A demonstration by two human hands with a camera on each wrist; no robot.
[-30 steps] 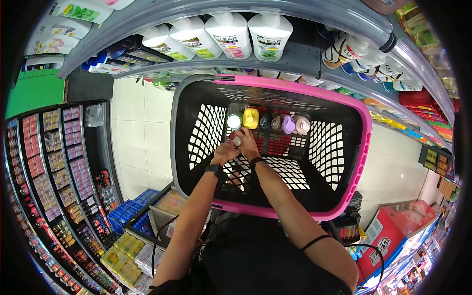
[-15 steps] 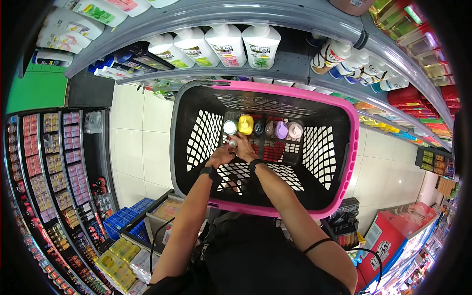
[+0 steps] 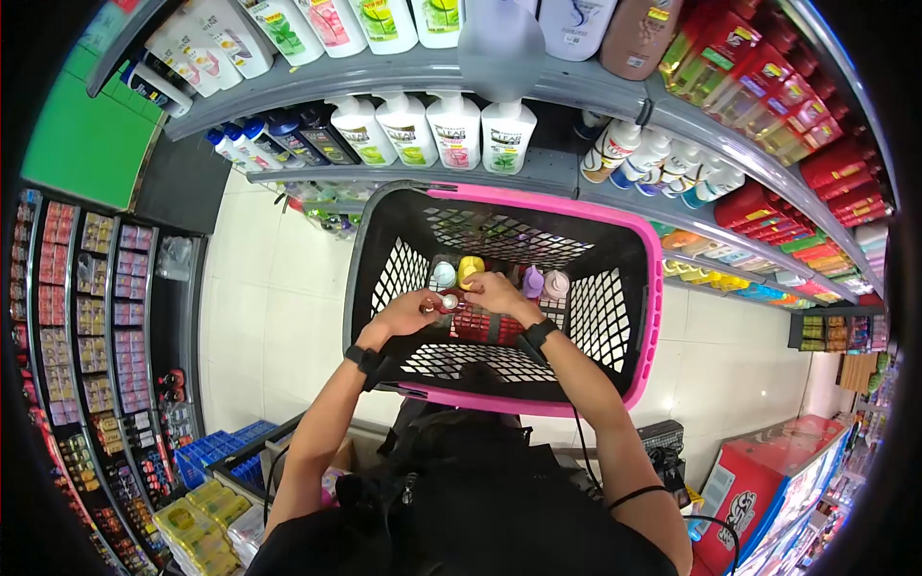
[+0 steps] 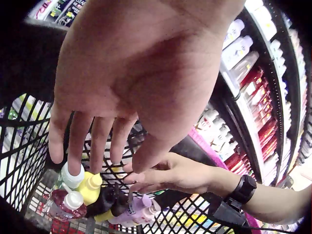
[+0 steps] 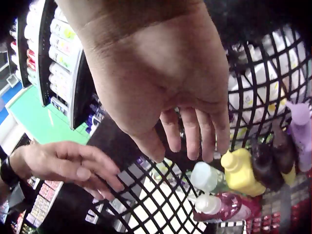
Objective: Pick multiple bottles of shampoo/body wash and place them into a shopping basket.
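Observation:
A black-and-pink basket [image 3: 653, 288] holds a row of bottles. Beside the pale-capped bottle [image 5: 204, 176] stands a yellow one [image 5: 241, 170], then dark bottles [image 5: 265, 165], a purple one [image 3: 532, 281] and a pink one [image 3: 557, 283]. A red bottle with a white cap [image 4: 61, 207] stands apart from the row, on the person's side. My left hand [image 3: 408, 313], fingers loosely extended, is just left of that cap. To its right, my right hand [image 3: 501, 294] has relaxed fingers near the yellow bottle. Both wrist views show the red bottle ungripped.
Shelves [image 3: 547, 178] of shampoo bottles stand beyond the basket. Racks of small packages [image 3: 96, 317] are at the left, with blue crates [image 3: 221, 446] nearer the person. A red chest-like unit [image 3: 768, 470] is at the lower right. Pale floor [image 3: 715, 336] shows beside the basket.
My hands have parted from their close position around the red bottle, left hand leftward and right hand rightward. The head view has shifted, showing more of the upper shelves.

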